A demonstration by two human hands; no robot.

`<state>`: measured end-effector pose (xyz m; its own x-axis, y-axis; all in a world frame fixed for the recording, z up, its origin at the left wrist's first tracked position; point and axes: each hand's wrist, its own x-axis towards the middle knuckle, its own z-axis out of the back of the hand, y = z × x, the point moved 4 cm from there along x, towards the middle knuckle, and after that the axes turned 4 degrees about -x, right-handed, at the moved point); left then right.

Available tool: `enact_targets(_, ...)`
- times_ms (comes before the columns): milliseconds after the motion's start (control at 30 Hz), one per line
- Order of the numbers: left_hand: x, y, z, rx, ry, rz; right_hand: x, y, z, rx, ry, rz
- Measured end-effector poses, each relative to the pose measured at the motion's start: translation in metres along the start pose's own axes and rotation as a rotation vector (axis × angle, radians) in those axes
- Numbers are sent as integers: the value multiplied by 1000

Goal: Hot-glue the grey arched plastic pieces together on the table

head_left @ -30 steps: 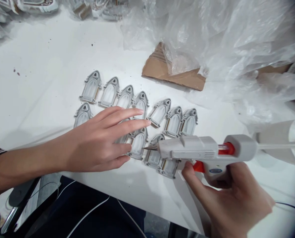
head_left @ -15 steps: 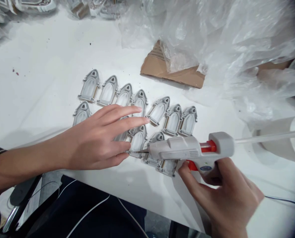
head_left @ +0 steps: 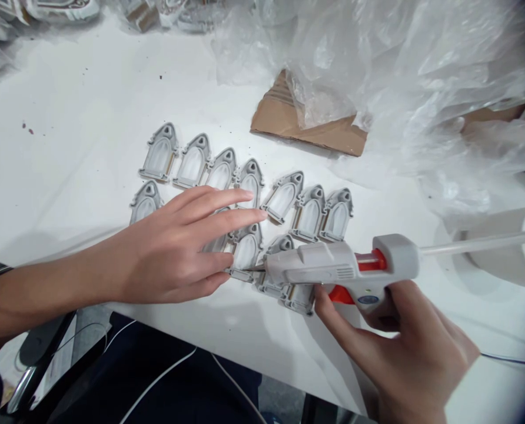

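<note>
My right hand (head_left: pixel 421 347) is wrapped round the handle of a white and red hot glue gun (head_left: pixel 319 265), a clear glue stick (head_left: pixel 478 242) coming out of its back. Its metal nozzle reaches the lower edge of a small grey arch-shaped frame (head_left: pixel 245 253). My left hand (head_left: pixel 187 241) lies spread over the frames, fingers stretched out, with fingertips at the left side of that same piece. Several similar frames stand in two rows, such as one frame (head_left: pixel 159 152) at the upper left and another frame (head_left: pixel 336 215) at the right. My left hand and the gun partly cover the lower row.
Behind the rows lie a torn piece of cardboard (head_left: pixel 306 129) and a heap of clear plastic wrap (head_left: pixel 377 70). A white cylindrical object (head_left: pixel 505 250) is at the right. White cables (head_left: pixel 156 383) hang below the front edge of the white table (head_left: pixel 68 118).
The forefinger of my right hand has eased forward off the red trigger, and that hand has shifted slightly right. The nozzle and my left hand stay nearly where they were.
</note>
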<state>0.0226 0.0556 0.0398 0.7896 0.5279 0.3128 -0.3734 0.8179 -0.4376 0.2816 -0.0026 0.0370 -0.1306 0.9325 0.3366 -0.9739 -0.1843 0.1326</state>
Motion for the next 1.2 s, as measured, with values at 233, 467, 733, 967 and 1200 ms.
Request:
enact_targets(233, 0, 1, 1, -26, -1, 34, 1, -3, 3, -23, -22, -10)
enact_targets(467, 1, -2, 1, 10, 23, 57, 1, -4, 6, -7, -6, 15)
enact_targets(733, 0, 0, -1, 7, 14, -4, 1, -4, 7, 14, 11, 18)
enact_targets(967, 0, -1, 1, 26, 69, 25, 1, -9, 7, 16, -30, -60)
enact_targets(1200, -16, -3, 28, 74, 71, 51, 12, -2, 10, -4, -69, -109)
